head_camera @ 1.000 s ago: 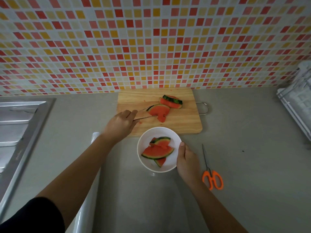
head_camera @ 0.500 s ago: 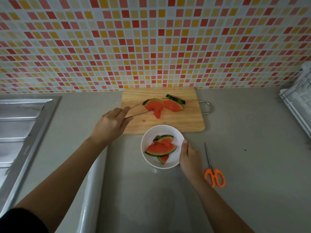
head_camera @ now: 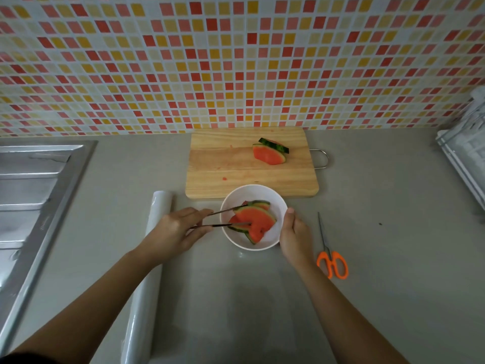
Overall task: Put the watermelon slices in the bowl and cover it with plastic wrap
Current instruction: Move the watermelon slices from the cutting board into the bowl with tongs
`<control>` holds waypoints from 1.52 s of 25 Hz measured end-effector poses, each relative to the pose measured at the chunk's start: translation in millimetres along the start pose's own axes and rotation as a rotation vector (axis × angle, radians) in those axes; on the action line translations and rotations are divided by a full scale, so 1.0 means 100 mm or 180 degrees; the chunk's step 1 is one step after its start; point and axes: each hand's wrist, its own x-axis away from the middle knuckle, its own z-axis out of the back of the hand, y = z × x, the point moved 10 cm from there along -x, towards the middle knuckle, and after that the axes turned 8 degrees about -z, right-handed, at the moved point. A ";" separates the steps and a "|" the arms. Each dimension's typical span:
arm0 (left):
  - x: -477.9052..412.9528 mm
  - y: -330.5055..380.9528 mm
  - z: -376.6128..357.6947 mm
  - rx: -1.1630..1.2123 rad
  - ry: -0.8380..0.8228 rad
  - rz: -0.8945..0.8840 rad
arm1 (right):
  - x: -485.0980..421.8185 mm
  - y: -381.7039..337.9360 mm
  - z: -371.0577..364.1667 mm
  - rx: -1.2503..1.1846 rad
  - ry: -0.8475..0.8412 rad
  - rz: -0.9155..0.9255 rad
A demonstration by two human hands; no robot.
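One more watermelon slice (head_camera: 258,219), in tongs (head_camera: 223,212), has reached the bowl (head_camera: 273,192).

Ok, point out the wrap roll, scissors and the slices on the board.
wrap roll (head_camera: 161,206), head view, upper end.
scissors (head_camera: 331,261), head view, orange handles.
slices on the board (head_camera: 269,155), head view, red flesh.

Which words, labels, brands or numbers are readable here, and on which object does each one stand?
None: no readable text.
The plastic wrap roll, white bowl, metal tongs, orange scissors, cutting board and tiled wall carry no print.
The rack at the right edge is too blurred to tell.
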 end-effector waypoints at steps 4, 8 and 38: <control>-0.12 0.11 0.09 -0.0709 -0.0431 -0.0303 | 0.01 -0.04 0.02 0.0106 0.0045 0.0089; -0.20 -0.04 0.27 -0.0958 -0.0774 -0.0191 | 0.01 -0.09 0.03 0.0147 0.0034 0.0144; -1.34 -1.26 -0.71 0.0075 -0.0315 0.1160 | 0.00 -0.11 0.05 0.0246 0.0239 0.0286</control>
